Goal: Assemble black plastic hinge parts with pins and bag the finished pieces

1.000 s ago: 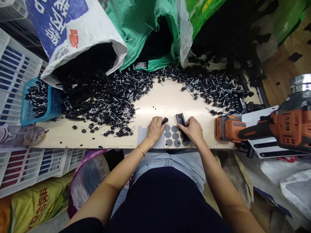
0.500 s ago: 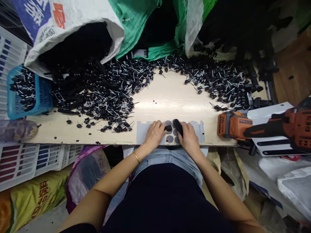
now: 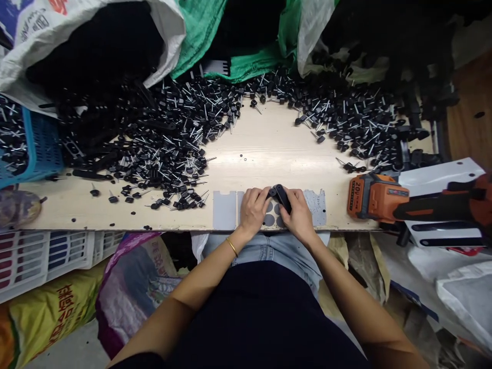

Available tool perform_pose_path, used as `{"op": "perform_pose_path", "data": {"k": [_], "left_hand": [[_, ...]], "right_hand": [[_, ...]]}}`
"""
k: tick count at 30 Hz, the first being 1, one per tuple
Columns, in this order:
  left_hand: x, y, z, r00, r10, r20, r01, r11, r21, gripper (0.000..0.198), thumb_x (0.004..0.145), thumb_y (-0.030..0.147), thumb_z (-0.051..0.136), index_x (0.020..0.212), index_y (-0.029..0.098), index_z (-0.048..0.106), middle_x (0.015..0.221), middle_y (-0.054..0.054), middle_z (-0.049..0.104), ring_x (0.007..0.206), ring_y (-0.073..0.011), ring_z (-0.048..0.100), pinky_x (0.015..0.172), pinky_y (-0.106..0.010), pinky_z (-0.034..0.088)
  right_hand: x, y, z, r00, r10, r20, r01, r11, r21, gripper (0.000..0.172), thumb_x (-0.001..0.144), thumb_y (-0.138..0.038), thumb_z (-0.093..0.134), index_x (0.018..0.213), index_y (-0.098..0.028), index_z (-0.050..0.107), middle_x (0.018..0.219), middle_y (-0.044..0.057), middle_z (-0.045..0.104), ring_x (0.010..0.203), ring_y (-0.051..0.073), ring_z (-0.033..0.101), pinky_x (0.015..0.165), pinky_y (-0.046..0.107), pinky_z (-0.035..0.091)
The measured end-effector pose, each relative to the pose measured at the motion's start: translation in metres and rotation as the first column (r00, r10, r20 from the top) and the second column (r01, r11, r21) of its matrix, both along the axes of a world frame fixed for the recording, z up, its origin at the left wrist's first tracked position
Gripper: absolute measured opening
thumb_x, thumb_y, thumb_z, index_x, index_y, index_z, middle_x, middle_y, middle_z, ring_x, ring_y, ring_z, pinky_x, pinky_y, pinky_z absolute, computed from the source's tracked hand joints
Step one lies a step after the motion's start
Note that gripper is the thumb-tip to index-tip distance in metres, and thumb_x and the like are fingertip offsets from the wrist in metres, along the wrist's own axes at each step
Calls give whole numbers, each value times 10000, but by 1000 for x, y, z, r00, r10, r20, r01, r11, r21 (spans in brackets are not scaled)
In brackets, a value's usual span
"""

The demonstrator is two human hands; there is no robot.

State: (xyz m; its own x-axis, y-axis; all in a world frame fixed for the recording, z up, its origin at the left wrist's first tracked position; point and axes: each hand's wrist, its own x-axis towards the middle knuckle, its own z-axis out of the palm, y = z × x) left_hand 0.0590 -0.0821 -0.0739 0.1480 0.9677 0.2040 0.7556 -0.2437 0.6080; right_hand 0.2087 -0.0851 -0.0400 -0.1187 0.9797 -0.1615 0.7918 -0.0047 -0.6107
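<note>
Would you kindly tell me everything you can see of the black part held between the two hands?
The black part is small, elongated and dark, plastic by its look. It is held tilted over a grey sheet with dark round dots. The left hand pinches its left end, the right hand grips its right side. Finer detail is too small to tell.

My bare forearms angle in from both sides and converge at centre, wrists low and straight. My left hand (image 3: 253, 209) and right hand (image 3: 300, 218) sit knuckles up, side by side, fingers curled in tight and fingertips almost meeting between them.
</note>
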Motion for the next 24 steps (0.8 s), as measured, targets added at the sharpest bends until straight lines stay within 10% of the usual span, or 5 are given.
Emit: {"op": "perform_pose_path", "data": {"k": [24], "left_hand": [[7,13,-2,998,26,-53,-21,996,86,280,954,221,407,1145,83,559,812,-66,517,787,-204,463,712,-331,452]], "right_hand": [[0,-1,-3,999,35,33,-35,999,11,548,798,-174,465,1346,-180,454,1070,118,523,998,268,549,697,369,543]]}}
